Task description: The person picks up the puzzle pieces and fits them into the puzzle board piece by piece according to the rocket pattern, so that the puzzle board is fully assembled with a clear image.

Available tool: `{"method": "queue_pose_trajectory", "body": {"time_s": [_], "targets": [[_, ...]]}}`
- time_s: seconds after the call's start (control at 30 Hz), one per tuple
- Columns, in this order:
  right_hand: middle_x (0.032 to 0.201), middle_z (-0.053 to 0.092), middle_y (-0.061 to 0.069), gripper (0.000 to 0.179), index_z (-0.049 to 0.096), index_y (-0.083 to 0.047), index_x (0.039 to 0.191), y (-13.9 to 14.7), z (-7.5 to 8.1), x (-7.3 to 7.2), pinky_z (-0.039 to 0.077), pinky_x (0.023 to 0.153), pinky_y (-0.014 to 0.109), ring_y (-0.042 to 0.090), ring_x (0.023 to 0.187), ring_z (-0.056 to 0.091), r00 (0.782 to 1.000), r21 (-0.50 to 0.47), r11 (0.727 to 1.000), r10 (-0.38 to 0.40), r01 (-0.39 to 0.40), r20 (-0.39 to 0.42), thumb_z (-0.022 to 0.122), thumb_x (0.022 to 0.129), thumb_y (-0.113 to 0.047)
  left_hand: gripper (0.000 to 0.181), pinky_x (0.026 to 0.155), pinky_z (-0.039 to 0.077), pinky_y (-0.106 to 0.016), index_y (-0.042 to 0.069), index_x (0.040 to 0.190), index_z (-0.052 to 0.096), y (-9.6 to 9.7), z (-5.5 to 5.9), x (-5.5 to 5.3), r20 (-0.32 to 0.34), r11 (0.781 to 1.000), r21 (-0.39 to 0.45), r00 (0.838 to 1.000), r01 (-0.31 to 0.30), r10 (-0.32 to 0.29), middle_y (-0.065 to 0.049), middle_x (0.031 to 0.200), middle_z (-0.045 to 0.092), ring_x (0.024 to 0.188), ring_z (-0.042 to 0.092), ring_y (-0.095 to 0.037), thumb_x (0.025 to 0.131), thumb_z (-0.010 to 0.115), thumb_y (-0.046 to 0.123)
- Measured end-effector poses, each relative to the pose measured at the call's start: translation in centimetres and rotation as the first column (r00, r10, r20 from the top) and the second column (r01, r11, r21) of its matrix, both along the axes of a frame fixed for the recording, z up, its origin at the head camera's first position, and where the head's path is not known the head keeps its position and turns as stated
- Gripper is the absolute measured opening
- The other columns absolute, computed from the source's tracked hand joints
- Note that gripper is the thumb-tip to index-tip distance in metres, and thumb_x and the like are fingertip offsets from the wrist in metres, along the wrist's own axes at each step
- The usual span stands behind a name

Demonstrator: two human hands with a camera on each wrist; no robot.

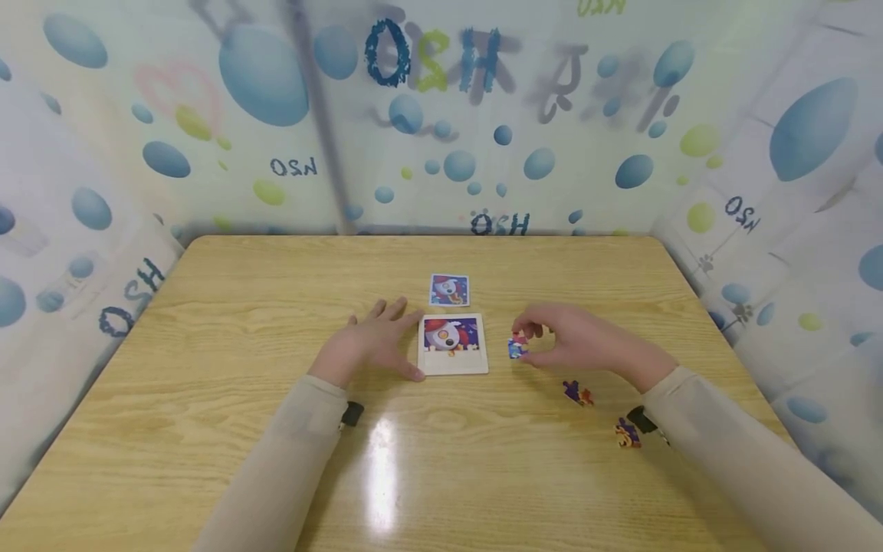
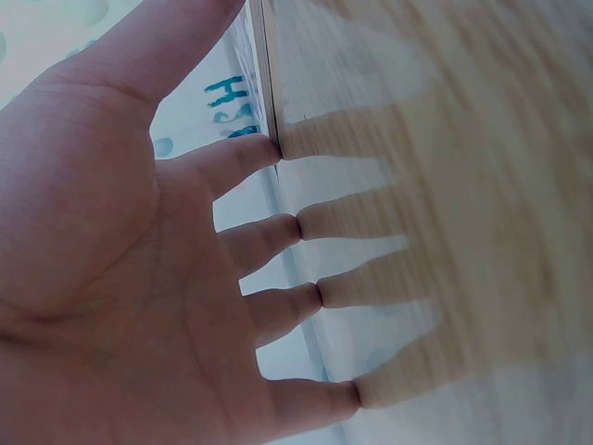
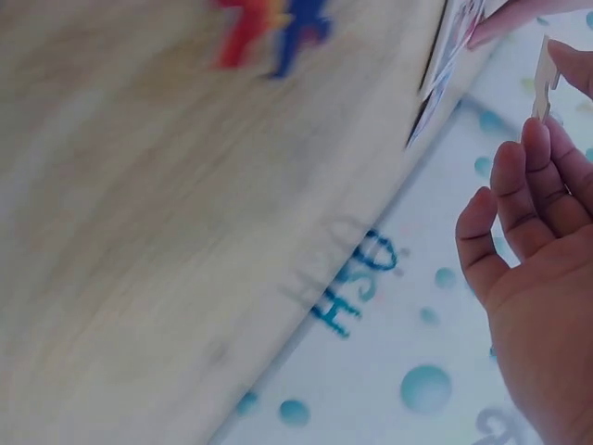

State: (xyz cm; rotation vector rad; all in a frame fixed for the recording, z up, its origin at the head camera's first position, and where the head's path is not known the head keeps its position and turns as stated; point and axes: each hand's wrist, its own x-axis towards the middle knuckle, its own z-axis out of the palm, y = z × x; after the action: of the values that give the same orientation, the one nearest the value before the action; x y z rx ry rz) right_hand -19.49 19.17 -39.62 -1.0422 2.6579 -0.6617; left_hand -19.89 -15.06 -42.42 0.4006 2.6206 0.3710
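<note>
A jigsaw board point(image 1: 451, 365) lies mid-table, its upper part filled with a cartoon picture and its lower strip bare. My left hand point(image 1: 378, 337) is spread flat at the board's left edge, thumb and index finger at its side; in the left wrist view its fingertips point(image 2: 301, 227) touch the table. Just right of the board, my right hand point(image 1: 569, 341) pinches a puzzle piece point(image 1: 517, 346), blue and red, between thumb and fingers. The right wrist view shows this puzzle piece point(image 3: 544, 83) edge-on, held off the table.
Behind the board lies a small picture card point(image 1: 449, 290) with a similar cartoon. Two loose dark-purple and orange pieces, one nearer point(image 1: 627, 434) and one farther point(image 1: 576, 393), lie by the right forearm. A patterned curtain point(image 1: 441, 165) hangs behind the wooden table point(image 1: 207, 322).
</note>
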Motion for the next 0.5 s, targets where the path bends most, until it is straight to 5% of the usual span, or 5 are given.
{"method": "queue_pose_trajectory", "body": {"time_s": [0.5], "targets": [[0.100,0.065,0.001,0.034,0.067,-0.017,0.117,-6.3,0.6,-1.9,0.052,0.075,0.031,0.021,0.090,0.058,0.992,0.084,0.989,0.123,-0.126,0.036,0.079,0.089,-0.033,0.115,0.114,0.000,-0.076,0.032,0.164,0.019,0.0,-0.1,0.0,-0.004,1.000,0.001,1.000,-0.001,0.001,-0.007,0.171,0.000,0.154,-0.007,-0.040,0.073,0.081,0.066]]}}
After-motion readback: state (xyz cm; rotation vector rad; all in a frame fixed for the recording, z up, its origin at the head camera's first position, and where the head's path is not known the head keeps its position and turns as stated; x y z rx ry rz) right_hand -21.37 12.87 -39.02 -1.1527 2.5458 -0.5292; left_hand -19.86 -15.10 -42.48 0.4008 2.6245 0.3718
